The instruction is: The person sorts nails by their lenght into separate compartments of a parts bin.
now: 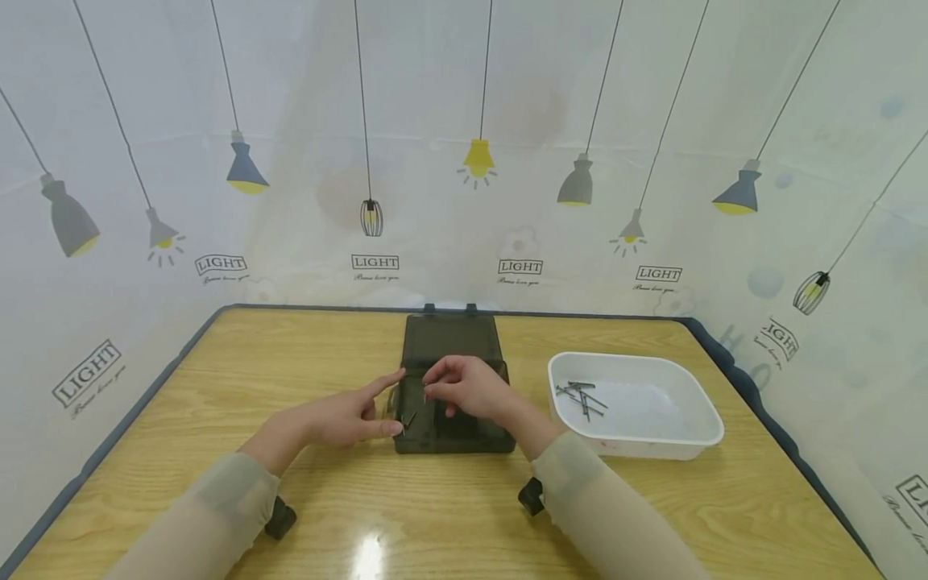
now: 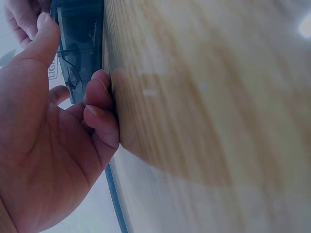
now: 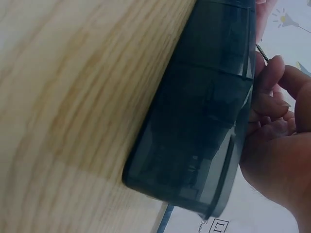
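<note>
A dark see-through plastic box with compartments lies on the table, its lid swung back. My right hand is over the box and pinches a small threaded screw between thumb and fingertips. Beside the box, my left hand has its index finger and thumb stretched out to the box's left side, the thumb at the front left corner. Its other fingers bend near the table in the left wrist view. Some screws lie in the box's left compartment. My right hand hides part of the interior.
To the right of the box stands a white plastic tray, with several loose screws at its left end. The wooden table ends at a dark edge against a lamp-printed cloth backdrop.
</note>
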Demonstrator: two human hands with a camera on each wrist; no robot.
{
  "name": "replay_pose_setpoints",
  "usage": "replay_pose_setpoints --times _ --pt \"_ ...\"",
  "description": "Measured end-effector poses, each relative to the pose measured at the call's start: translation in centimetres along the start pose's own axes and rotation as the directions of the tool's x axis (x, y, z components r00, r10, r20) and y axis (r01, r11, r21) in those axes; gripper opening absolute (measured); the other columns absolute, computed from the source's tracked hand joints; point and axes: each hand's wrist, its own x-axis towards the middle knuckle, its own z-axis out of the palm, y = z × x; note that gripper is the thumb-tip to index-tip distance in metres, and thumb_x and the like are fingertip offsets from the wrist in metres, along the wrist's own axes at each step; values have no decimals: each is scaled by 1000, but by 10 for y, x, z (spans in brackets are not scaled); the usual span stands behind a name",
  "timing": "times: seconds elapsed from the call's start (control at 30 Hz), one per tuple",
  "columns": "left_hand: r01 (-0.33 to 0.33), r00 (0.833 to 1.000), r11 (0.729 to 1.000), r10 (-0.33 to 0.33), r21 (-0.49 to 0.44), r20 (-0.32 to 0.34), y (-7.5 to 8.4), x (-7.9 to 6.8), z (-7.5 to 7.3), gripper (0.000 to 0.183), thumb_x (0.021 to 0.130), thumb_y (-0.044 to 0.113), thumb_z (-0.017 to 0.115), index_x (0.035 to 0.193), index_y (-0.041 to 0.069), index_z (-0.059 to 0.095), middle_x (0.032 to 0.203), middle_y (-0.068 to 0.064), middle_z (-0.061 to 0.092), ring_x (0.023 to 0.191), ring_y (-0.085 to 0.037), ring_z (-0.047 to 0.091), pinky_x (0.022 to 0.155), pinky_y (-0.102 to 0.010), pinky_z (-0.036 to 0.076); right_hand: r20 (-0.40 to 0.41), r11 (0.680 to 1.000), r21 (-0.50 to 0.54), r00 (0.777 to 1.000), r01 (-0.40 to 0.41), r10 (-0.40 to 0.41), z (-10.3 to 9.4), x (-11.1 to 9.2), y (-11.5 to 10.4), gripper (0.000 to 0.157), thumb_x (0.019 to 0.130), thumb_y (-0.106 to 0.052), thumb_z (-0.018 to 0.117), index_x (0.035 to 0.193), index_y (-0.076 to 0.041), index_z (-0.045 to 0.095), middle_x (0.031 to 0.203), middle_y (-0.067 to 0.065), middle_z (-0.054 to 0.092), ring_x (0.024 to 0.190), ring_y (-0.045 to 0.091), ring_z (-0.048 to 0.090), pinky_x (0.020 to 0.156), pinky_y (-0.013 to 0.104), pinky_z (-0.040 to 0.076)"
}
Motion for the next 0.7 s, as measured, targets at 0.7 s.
replay_pose_setpoints --times 0.7 --pt "-1 1000 1000 1 20 -7 3 -2 0 100 105 61 69 178 37 6 78 -2 59 65 -17 49 67 -35 46 -2 1000 8 1000 -2 2 -51 -34 7 21 111 -25 68 126 -11 73 118 17 77 79 21 69 74 40 58"
